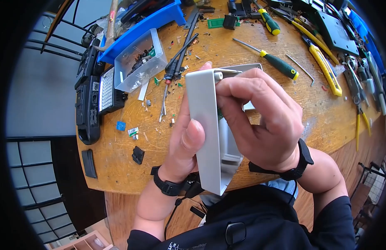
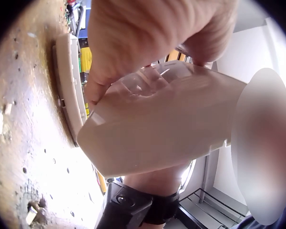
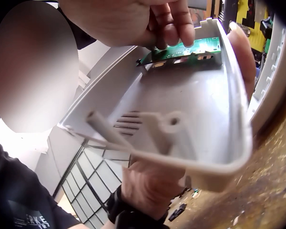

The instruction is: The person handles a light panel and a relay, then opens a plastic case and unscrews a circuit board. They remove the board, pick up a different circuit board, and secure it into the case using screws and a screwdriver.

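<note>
A light grey plastic housing (image 1: 205, 129) is held up on its side over the front of the table, gripped by my left hand (image 1: 182, 143) with the thumb on its outer wall. The right wrist view shows its hollow inside, with screw posts (image 3: 174, 125) and vent slots (image 3: 127, 123). At one end of it sits a green circuit board (image 3: 200, 46). My right hand (image 1: 265, 121) reaches into the housing with bent fingers, pinching the board's edge. In the head view the hand and wall hide most of the board.
Another pale plastic shell (image 2: 69, 90) stands on the table behind the housing. Beyond lie a green-yellow screwdriver (image 1: 280, 64), a hex key (image 1: 303, 71), a yellow cutter knife (image 1: 325, 68) and pliers. On the left are a clear parts bin (image 1: 141, 62), a blue tray (image 1: 139, 27) and scattered scraps.
</note>
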### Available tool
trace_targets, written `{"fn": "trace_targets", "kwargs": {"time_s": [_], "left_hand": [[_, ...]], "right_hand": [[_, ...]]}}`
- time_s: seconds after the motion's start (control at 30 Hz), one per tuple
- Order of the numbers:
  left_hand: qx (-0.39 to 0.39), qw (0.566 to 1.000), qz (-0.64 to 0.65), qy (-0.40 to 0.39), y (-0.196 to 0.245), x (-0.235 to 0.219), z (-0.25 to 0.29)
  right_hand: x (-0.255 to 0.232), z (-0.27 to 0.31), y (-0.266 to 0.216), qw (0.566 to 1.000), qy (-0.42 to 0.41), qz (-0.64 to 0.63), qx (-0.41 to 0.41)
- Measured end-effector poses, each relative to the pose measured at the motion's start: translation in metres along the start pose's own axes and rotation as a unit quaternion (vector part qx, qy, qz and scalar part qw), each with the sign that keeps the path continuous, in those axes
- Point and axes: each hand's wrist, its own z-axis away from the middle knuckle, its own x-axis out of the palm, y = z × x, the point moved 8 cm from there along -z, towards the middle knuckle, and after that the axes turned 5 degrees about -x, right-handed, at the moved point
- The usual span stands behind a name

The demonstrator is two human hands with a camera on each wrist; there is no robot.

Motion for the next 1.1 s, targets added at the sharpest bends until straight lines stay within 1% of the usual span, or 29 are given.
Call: {"fn": "trace_targets", "kwargs": {"time_s": [0.03,0.1,0.17,0.2,0.23,0.27,0.33,0.37,0.43,0.47,0.5,0.63,0.73,0.83,0.87,0.9,0.93,0.97,1.0,1.03,1.07,1.1], "left_hand": [[-0.009,1.0,-0.011,-0.004,-0.002,-0.001,0.0],[-0.018,1.0,-0.022,-0.007,-0.005,-0.004,0.004],[-0.1,0.995,0.024,-0.006,-0.019,-0.009,0.01],[-0.1,0.995,0.024,-0.007,-0.017,-0.009,0.01],[-0.124,0.991,0.053,-0.013,-0.019,-0.006,0.011],[-0.123,0.982,0.136,-0.049,-0.018,-0.003,0.01],[-0.137,0.937,0.296,-0.121,-0.017,0.003,0.009],[-0.173,0.938,0.28,-0.111,-0.02,0.003,0.008],[-0.228,0.94,0.249,-0.056,-0.022,0.002,0.012],[-0.228,0.939,0.25,-0.056,-0.021,0.001,0.012],[-0.253,0.923,0.285,-0.053,-0.023,-0.002,0.014],[-0.235,0.92,0.303,-0.076,-0.022,-0.004,0.014],[-0.215,0.921,0.307,-0.108,-0.019,-0.005,0.012],[-0.201,0.923,0.298,-0.14,-0.016,-0.006,0.011],[-0.198,0.924,0.291,-0.15,-0.015,-0.006,0.011],[-0.202,0.925,0.285,-0.149,-0.015,-0.006,0.011],[-0.209,0.929,0.277,-0.125,-0.014,-0.008,0.01],[-0.222,0.929,0.286,-0.071,-0.015,-0.012,0.009],[-0.222,0.929,0.286,-0.071,-0.016,-0.012,0.008],[-0.212,0.944,0.251,-0.014,-0.018,-0.021,0.005],[-0.207,0.95,0.233,0.014,-0.019,-0.024,0.004],[-0.202,0.955,0.214,0.042,-0.019,-0.027,0.004]], "right_hand": [[0.0,-0.001,-0.004,0.999,-0.004,0.026,-0.027],[0.0,-0.002,-0.005,0.997,-0.007,0.053,-0.054],[0.002,-0.002,-0.004,0.991,-0.036,0.088,-0.099],[0.002,-0.003,-0.003,0.987,-0.045,0.099,-0.115],[0.003,-0.004,-0.006,0.982,-0.058,0.111,-0.144],[0.004,-0.004,-0.007,0.978,-0.066,0.118,-0.157],[0.005,-0.004,-0.008,0.971,-0.081,0.13,-0.182],[0.007,-0.005,-0.007,0.968,-0.1,0.144,-0.18],[0.007,-0.007,-0.009,0.964,-0.119,0.158,-0.178],[0.007,-0.008,-0.01,0.961,-0.143,0.167,-0.168],[0.007,-0.009,-0.011,0.959,-0.156,0.171,-0.164],[0.008,-0.013,-0.013,0.951,-0.197,0.191,-0.139],[0.012,-0.012,-0.008,0.945,-0.248,0.19,-0.098],[0.011,-0.009,0.003,0.959,-0.224,0.168,-0.054],[0.008,-0.011,0.003,0.966,-0.184,0.158,-0.088],[0.006,-0.011,0.002,0.969,-0.164,0.153,-0.104],[0.004,-0.012,0.001,0.971,-0.144,0.147,-0.121],[0.002,-0.012,0.003,0.974,-0.138,0.145,-0.105],[0.002,-0.012,0.005,0.975,-0.138,0.148,-0.089],[0.002,-0.012,0.007,0.976,-0.138,0.15,-0.073],[0.003,-0.011,0.007,0.976,-0.138,0.151,-0.073],[0.005,-0.009,0.009,0.98,-0.129,0.14,-0.054]]}}
